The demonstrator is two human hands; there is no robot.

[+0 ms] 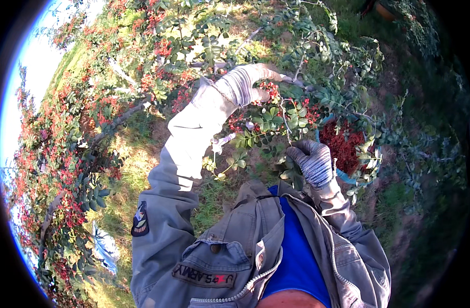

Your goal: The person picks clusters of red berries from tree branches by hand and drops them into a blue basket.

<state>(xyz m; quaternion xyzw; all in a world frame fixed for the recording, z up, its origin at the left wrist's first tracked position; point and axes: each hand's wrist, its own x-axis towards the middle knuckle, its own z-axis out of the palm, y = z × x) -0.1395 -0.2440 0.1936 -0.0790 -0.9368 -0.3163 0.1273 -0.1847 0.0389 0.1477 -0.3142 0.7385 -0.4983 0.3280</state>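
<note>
My left hand, in a pale glove with a striped cuff, reaches over a thorny-looking branch. Its fingers and thumb curl round a cluster of red berries; the fingertips are partly washed out by sunlight. Lower and to the right, my right hand wears a grey-blue striped glove. Its closed fingers pinch the lower end of a thin leafy twig that runs up toward the berries. Green leaves fill the gap between both hands.
A blue-rimmed bucket filled with picked red berries stands just beyond my right hand, leaves partly over it. Berry-laden branches spread along the left. A thick bare limb crosses there. Grass shows underneath.
</note>
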